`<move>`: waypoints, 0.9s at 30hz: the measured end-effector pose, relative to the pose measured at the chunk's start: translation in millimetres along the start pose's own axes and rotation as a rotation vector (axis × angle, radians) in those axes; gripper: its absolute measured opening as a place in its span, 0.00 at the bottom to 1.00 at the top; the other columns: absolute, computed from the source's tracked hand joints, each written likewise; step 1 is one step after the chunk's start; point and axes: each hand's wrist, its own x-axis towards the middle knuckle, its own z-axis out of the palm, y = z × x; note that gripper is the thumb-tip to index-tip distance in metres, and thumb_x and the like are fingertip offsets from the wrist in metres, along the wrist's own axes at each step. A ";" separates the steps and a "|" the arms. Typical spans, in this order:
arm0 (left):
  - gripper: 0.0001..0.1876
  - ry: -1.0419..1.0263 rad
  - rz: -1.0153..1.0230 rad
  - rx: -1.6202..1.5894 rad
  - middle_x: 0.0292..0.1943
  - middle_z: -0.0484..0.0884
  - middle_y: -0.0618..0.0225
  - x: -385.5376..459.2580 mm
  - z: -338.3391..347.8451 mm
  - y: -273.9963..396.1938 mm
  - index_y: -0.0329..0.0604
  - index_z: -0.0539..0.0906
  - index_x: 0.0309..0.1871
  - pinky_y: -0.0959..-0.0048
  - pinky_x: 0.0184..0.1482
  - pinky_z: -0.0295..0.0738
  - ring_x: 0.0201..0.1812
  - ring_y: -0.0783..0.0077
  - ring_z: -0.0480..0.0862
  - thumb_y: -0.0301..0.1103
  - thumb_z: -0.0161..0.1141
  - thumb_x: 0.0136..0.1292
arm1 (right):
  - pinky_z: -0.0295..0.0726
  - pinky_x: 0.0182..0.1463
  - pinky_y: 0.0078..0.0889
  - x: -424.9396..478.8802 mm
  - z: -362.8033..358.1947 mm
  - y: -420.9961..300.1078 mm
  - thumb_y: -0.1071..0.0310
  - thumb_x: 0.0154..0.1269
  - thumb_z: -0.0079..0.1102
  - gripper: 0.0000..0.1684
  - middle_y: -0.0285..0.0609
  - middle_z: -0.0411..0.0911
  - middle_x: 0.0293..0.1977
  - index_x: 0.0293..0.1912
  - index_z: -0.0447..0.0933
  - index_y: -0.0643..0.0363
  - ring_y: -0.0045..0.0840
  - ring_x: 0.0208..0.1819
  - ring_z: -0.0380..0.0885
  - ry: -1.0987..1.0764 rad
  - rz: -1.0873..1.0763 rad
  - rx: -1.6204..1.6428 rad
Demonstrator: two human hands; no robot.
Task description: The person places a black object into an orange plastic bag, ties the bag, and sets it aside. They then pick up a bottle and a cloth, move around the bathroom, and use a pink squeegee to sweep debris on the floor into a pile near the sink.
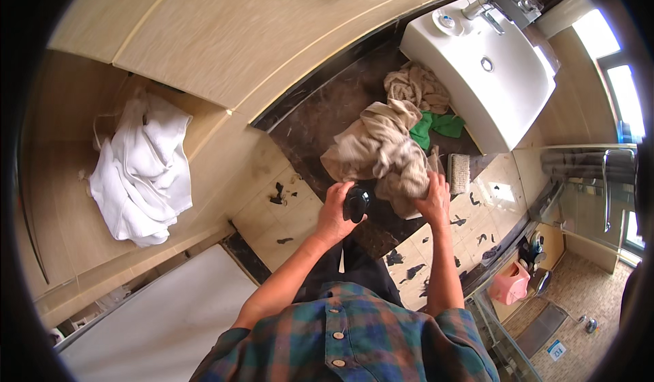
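My left hand (334, 213) grips a glossy black rounded object (356, 204), whose exact kind I cannot tell. With its fingers on the right edge of a crumpled beige cloth (378, 142), my right hand (436, 201) holds that cloth over the dark marble countertop (327, 106). Another beige knit cloth (416, 88) lies bunched behind it, against the white washbasin (511, 90). Between the cloths and the basin is a green cloth (447, 125). A scrubbing brush (459, 173) with pale bristles lies just right of my right hand.
White towels (148, 172) hang at the left wall. Below them is a white bathtub or cover (168, 315). Dark scraps (414, 271) lie scattered on the tiled floor (286, 223). To the right stand a glass shower door (587, 198) and a pink plastic stool or basin (511, 283).
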 end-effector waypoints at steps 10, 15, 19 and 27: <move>0.45 -0.038 -0.052 0.021 0.58 0.68 0.54 2.4 -1.7 4.7 0.49 0.63 0.66 0.62 0.59 0.74 0.58 0.50 0.73 0.26 0.77 0.45 | 0.69 0.63 0.46 168.7 -0.5 -36.5 0.53 0.56 0.69 0.41 0.50 0.72 0.59 0.66 0.66 0.55 0.48 0.62 0.67 0.353 -0.202 0.191; 0.45 -0.063 -0.135 -0.018 0.58 0.67 0.56 -7.4 -7.0 -0.1 0.49 0.62 0.68 0.66 0.52 0.78 0.55 0.57 0.76 0.26 0.76 0.46 | 0.64 0.63 0.57 204.0 53.4 -47.7 0.48 0.49 0.72 0.47 0.49 0.75 0.57 0.66 0.67 0.53 0.44 0.63 0.66 0.211 0.130 -0.122; 0.45 -0.069 -0.196 -0.064 0.57 0.67 0.58 -18.8 -4.9 -14.7 0.49 0.61 0.69 0.68 0.48 0.79 0.50 0.63 0.78 0.27 0.76 0.48 | 0.76 0.53 0.38 189.8 52.7 -34.6 0.63 0.51 0.67 0.28 0.47 0.82 0.44 0.53 0.78 0.63 0.33 0.46 0.79 0.043 0.140 0.800; 0.45 -0.140 -0.278 -0.062 0.57 0.68 0.59 -22.3 -7.5 -13.4 0.47 0.60 0.70 0.68 0.49 0.79 0.48 0.65 0.78 0.28 0.75 0.50 | 0.86 0.43 0.38 139.9 -13.0 2.3 0.66 0.64 0.52 0.22 0.47 0.80 0.47 0.56 0.73 0.64 0.34 0.44 0.82 -0.339 0.065 2.284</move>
